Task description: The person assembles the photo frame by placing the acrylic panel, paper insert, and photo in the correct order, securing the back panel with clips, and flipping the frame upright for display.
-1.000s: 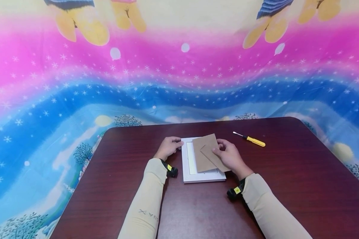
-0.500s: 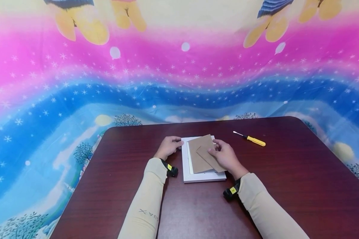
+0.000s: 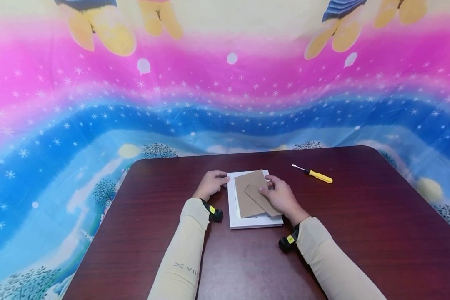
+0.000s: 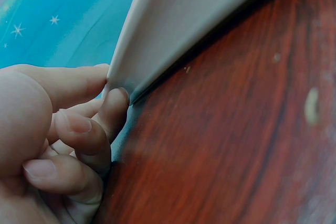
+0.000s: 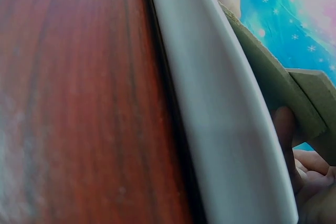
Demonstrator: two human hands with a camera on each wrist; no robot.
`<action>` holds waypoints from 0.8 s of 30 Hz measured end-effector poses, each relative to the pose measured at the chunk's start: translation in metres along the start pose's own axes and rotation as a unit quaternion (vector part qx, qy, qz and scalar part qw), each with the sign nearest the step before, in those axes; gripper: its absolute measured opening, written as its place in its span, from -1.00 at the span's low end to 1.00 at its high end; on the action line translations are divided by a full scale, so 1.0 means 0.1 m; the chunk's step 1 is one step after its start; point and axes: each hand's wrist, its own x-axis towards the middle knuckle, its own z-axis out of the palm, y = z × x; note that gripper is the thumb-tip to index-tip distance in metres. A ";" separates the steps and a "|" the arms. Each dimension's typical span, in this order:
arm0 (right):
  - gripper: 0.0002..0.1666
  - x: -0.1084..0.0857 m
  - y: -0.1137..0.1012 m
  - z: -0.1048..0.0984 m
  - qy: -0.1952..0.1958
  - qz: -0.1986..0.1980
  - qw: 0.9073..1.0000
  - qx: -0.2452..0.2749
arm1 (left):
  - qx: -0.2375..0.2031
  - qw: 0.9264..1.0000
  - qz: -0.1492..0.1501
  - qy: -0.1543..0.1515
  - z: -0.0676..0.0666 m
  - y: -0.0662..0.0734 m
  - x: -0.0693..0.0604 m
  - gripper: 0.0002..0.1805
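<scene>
A white picture frame (image 3: pixel 231 208) lies flat on the table. My left hand (image 3: pixel 210 185) pinches the frame's far left corner; in the left wrist view, fingertips (image 4: pixel 118 98) meet at that corner. Above the frame is a brown backing board (image 3: pixel 243 204), tilted, with a brown stand flap (image 3: pixel 260 200) set slantwise across it. My right hand (image 3: pixel 283 196) grips the board by its right side, thumb on top. In the right wrist view, the board (image 5: pixel 273 87) slants over the frame's white side (image 5: pixel 220 108), and part of the hand is hidden behind it.
A screwdriver (image 3: pixel 318 176) with a yellow handle lies at the right rear of the dark red wooden table (image 3: pixel 165 191). A patterned cloth (image 3: pixel 225 104) hangs behind the table.
My right hand has moved left with the backing board, which now covers more of the frame's opening. My left hand and the frame have stayed in place.
</scene>
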 end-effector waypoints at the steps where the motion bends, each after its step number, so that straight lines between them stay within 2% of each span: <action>1: -0.38 0.00 0.00 0.00 0.000 0.002 1.000 -0.002 | 0.002 1.000 0.000 0.000 0.00 0.00 0.00 -0.63; 10: -0.37 0.01 0.04 0.03 0.000 0.005 1.000 -0.010 | 0.011 1.000 -0.003 -0.004 -0.01 -0.01 0.00 -0.62; 19: -0.39 0.01 0.03 0.03 0.005 0.003 1.000 0.001 | 0.004 1.000 -0.003 -0.005 -0.01 -0.01 0.02 -0.62; 24: -0.37 0.02 0.04 0.03 0.006 -0.008 1.000 -0.010 | -0.002 1.000 0.000 -0.007 -0.01 -0.02 0.01 -0.62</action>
